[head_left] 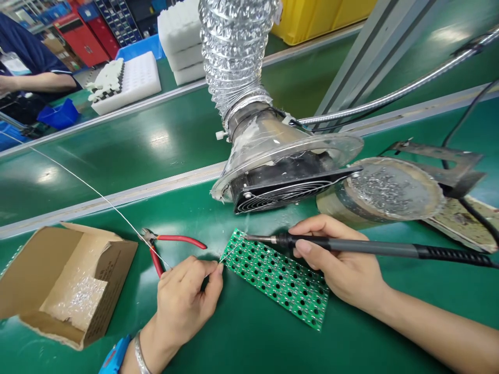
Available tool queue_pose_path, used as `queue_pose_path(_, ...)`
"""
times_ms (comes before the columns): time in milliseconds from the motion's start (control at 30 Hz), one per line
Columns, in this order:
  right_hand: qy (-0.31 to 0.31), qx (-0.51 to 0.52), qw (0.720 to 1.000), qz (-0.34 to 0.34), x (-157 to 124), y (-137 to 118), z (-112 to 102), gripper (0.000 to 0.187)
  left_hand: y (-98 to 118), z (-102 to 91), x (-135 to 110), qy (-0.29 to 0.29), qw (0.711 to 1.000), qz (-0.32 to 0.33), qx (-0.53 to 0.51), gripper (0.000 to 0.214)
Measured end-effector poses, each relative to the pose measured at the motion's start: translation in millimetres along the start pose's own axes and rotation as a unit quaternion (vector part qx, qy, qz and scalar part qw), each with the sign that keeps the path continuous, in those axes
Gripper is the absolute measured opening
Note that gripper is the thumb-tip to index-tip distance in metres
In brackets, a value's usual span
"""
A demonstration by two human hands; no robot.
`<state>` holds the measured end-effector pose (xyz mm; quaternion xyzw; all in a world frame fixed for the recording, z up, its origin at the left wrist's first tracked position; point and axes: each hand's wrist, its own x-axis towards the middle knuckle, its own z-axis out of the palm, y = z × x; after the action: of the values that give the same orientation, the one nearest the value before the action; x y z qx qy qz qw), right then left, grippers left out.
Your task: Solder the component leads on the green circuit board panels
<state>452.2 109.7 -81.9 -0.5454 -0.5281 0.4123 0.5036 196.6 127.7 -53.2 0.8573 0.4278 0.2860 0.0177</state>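
Between my hands a green circuit board (pixel 280 283) with rows of black holes lies flat on the green bench mat. My right hand (pixel 343 265) is closed round the dark handle of a soldering iron (pixel 351 245); the iron's tip meets the board near its upper left corner. My left hand (pixel 191 296) pinches a thin solder wire (pixel 103 196) whose short end reaches the board close to that tip. The wire trails away to the upper left. Just beyond my left hand lie red-handled cutting pliers (pixel 177 238), partly hidden by it.
A fume extractor hood (pixel 288 161) on a foil duct hangs just beyond the board. At right stands a round tub (pixel 393 187) with metal bits, beside a metal bracket (pixel 440 161). An open cardboard box (pixel 113 285) sits at left. A co-worker's arm (pixel 42 82) shows at upper left.
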Motion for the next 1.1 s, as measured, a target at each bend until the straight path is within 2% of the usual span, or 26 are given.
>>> queue_pose_path(367, 0.02, 0.085, 0.996, -0.008, 4.9, -0.2, 1.2, 0.011, -2.4, -7.9, -3.2, 0.001, 1.0, -0.021, -0.012, 0.006)
queue_pose_path(533, 0.006, 0.027, 0.999, -0.028, 11.7, -8.4, 3.7, 0.007, -4.0, -8.4, -3.0, 0.008, 1.0, -0.02, -0.009, 0.006)
queue_pose_path(667, 0.017, -0.011, 0.999, -0.042, 17.0, -13.0, 3.8, 0.007, -4.5, -7.9, -2.0, 0.013, 1.0, -0.015, -0.009, 0.006)
queue_pose_path(900, -0.021, -0.015, 1.0, -0.017, 17.7, -11.0, 2.9, 0.003, -5.5, -9.3, -2.6, 0.01, 1.0, -0.014, -0.007, 0.007)
queue_pose_path(1100, -0.019, -0.02, 1.0, -0.013, 18.9, -10.3, 4.2, 0.004, -5.5, -8.5, -4.6, 0.01, 1.0, -0.01, -0.007, 0.007)
